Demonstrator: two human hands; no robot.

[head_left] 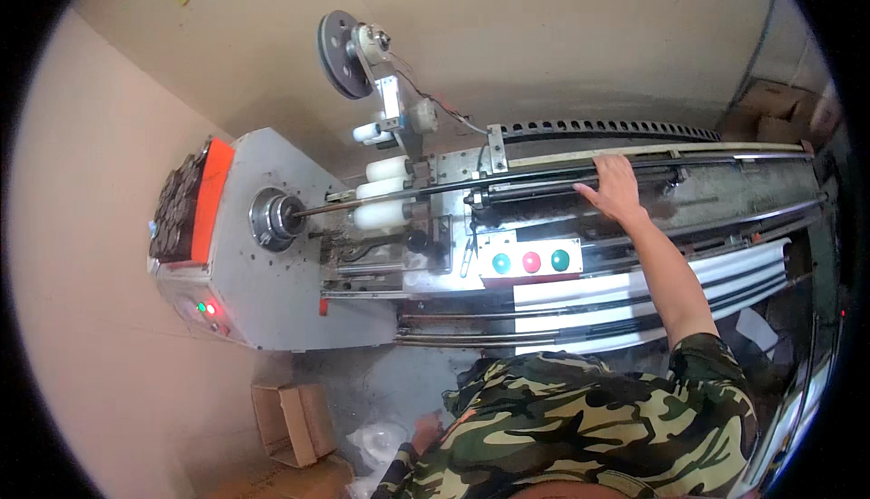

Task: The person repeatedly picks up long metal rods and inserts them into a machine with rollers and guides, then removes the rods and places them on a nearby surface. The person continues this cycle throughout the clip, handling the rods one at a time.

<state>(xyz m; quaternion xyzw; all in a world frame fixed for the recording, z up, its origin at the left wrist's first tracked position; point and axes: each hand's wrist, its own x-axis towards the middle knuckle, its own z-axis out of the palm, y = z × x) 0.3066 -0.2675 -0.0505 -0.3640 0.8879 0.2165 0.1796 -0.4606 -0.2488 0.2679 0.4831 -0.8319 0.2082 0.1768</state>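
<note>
My right hand reaches out over a long grey machine. Its fingers curl over a long dark rod that runs from the round chuck at the left to the far right, and its thumb is spread to the left. Just below the hand is a white panel with two green buttons and a red one. White rollers sit on the rod left of the hand. Only a sliver of my left hand shows low down by my camouflage sleeve, so its grip is hidden.
A grey pulley wheel stands on a bracket above the rollers. White strips lie along the machine's near rails. An open cardboard box and a plastic bag sit on the floor. More boxes are at the far right.
</note>
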